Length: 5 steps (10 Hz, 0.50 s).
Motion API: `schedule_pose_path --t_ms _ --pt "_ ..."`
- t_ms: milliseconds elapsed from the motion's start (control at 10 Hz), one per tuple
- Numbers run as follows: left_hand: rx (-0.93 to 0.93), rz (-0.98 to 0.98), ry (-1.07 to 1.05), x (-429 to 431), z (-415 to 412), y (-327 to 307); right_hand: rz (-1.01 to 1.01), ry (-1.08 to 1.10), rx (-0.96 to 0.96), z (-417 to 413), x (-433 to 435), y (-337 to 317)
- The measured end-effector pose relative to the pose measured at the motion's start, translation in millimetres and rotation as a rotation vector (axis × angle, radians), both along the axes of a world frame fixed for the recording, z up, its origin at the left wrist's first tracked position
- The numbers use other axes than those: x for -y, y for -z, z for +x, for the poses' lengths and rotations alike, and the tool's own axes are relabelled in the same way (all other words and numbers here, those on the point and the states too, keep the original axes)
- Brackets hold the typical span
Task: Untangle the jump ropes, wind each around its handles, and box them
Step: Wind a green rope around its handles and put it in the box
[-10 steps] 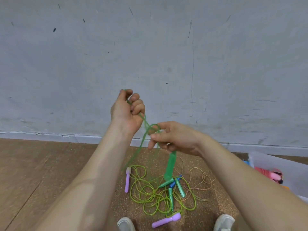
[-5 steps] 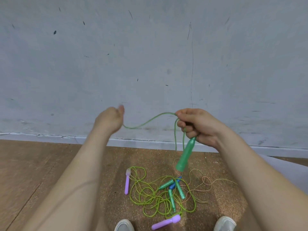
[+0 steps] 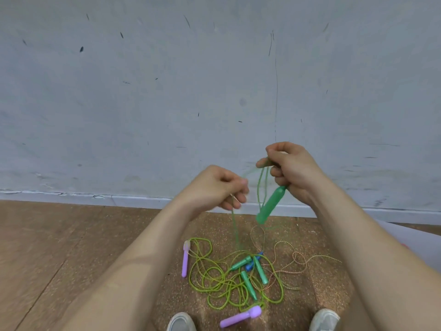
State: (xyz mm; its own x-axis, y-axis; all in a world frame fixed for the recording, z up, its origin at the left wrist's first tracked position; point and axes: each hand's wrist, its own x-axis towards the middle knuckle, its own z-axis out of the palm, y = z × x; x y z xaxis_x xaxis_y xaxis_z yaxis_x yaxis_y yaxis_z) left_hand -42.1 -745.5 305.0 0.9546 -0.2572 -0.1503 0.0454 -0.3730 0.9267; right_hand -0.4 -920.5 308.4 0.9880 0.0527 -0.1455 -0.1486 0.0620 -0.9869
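Inspection findings:

- The right hand (image 3: 290, 172) is covering the upper end of the green handle (image 3: 270, 206), so the rope's joint there is not showing.
- The green rope (image 3: 260, 187) is blurring between the hands, and its strand count is not readable.
- The left hand (image 3: 213, 189) is smearing at the fingertips, and the strand pinched there is showing only faintly.
- In the floor tangle (image 3: 222, 278), a blue handle (image 3: 250, 265) is lying largely under green ones.
- The bottom edge is cutting off the left shoe (image 3: 181, 322) and the right shoe (image 3: 324, 320).
- The right forearm is hiding most of a pale container (image 3: 410, 242).
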Motion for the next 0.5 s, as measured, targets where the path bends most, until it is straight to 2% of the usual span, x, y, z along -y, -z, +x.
schedule_pose_path --t_ms 100,200,300,400,500 --pt "-0.002 -0.525 -0.206 -9.1 6.9 -11.6 -0.065 -0.265 -0.057 -11.0 -5.8 2.1" --pt "-0.022 -0.894 -0.339 -9.5 16.5 -14.9 -0.007 -0.639 -0.147 -29.3 -28.4 11.1" --pt "0.042 -1.186 -0.543 -24.7 28.4 -17.4 -0.235 -0.765 -0.034 -33.3 -29.7 22.8" --pt "0.08 -1.281 -0.696 -53.3 40.6 -16.1 -0.42 -0.656 0.017 -30.3 -21.7 24.8" --pt "0.034 -0.148 -0.671 -66.4 42.7 4.2 0.001 -0.384 -0.057 -23.2 -24.2 18.5"
